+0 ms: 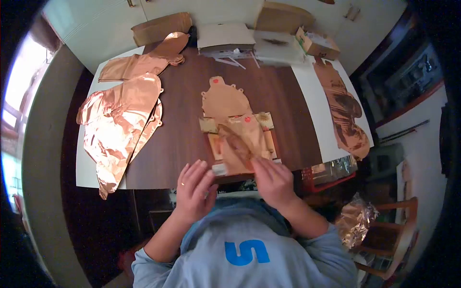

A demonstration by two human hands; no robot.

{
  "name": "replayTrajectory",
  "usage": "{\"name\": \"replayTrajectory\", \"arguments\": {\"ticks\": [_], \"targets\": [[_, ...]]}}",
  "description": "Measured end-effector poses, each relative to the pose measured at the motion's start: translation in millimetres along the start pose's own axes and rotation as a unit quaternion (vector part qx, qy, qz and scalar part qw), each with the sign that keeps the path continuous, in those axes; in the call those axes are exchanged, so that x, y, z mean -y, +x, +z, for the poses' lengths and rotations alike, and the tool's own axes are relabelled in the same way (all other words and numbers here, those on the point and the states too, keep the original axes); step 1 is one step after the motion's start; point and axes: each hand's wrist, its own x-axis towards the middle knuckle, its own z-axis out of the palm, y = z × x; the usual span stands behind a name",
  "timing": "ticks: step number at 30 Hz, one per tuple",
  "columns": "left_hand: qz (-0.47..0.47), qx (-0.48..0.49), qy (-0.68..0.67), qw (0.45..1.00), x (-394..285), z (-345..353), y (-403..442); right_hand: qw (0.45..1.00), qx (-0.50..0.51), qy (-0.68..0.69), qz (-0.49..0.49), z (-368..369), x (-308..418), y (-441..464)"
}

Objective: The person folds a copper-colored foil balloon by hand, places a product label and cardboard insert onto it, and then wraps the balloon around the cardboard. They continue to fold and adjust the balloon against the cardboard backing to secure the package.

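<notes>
A flat copper-coloured foil balloon (225, 102) with small tabs and a red spot lies at the table's middle. Its lower part, wrinkled and bearing another red spot, rests over a patterned flat piece (209, 126) at the front edge. My right hand (274, 181) has its fingers closed at the lower right corner of this foil. To the left, my left hand (196, 188) is raised by the table edge, fingers loosely bent and apart, holding nothing, beside a whitish corner (219, 169) of the piece below.
Shiny copper foil balloons (120, 120) lie stacked at the left, another (338, 105) at the right. Along the back stand a white box (225, 37), thin white strips (233, 62) and a small carton (317, 44). A wooden chair (406, 235) with crumpled foil is at lower right.
</notes>
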Motion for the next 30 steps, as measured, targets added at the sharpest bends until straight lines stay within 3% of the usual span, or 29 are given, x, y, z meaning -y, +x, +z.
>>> {"name": "replayTrajectory", "arguments": {"ticks": [3,5,7,11,15,18,24,30], "targets": [[-0.066,-0.086,-0.093,0.99,-1.2,9.7,-2.0,0.966,-0.044,0.113,0.227,-17.9,-5.1,-10.3],[-0.069,-0.086,-0.109,0.988,-4.3,11.7,2.5,0.835,-0.194,0.348,0.38,-18.5,-4.1,3.0],[-0.008,-0.01,-0.08,0.997,-19.8,5.6,20.4,0.612,-0.295,0.588,0.439,-8.1,-8.9,6.4],[0.077,0.073,-0.008,0.994,-39.4,21.1,24.1,0.453,-0.212,0.682,0.534,-3.3,13.8,5.7],[0.112,0.084,0.083,0.987,-35.1,32.3,12.3,0.377,-0.202,0.705,0.565,10.7,30.1,-7.2],[0.106,0.068,0.079,0.989,-30.9,30.3,13.8,0.387,-0.152,0.731,0.541,12.7,33.2,-14.9],[0.119,0.135,0.008,0.984,-15.5,23.2,21.7,0.375,-0.034,0.745,0.551,12.1,30.5,-21.2],[0.14,0.167,-0.033,0.975,-4.0,12.2,18.5,0.409,0.038,0.753,0.514,16.2,18.5,-32.8]]}}
